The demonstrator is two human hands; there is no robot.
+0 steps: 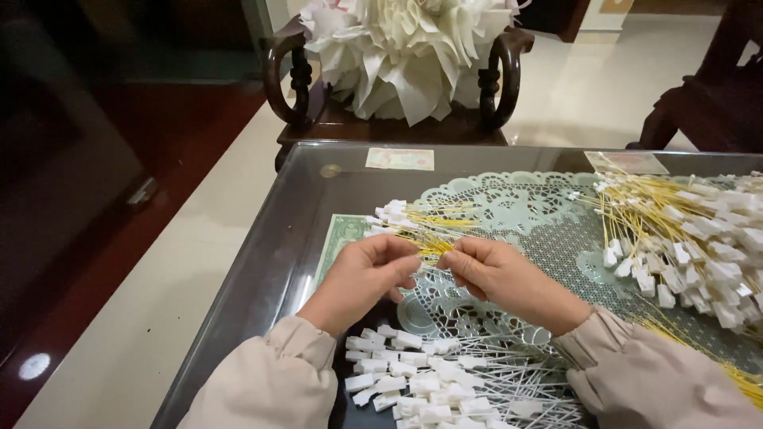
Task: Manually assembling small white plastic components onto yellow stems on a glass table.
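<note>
1. Hands meet over the middle of the glass-topped table (302, 206): the left hand (367, 278) and right hand (494, 274) are both pinched shut on thin yellow ties (433, 245) between them.
2. A small sorted bunch (413, 218) lies just beyond the fingers; a large heap (691, 238) sits to the right, and white ties (437, 385) lie near the wrists.
3. The step looks like gathering ties into a bunch; next calls for aligned heads and a steady pinch.

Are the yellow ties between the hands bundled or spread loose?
Bundled: the yellow ties lie side by side, pinched by the left hand and right hand.
</note>
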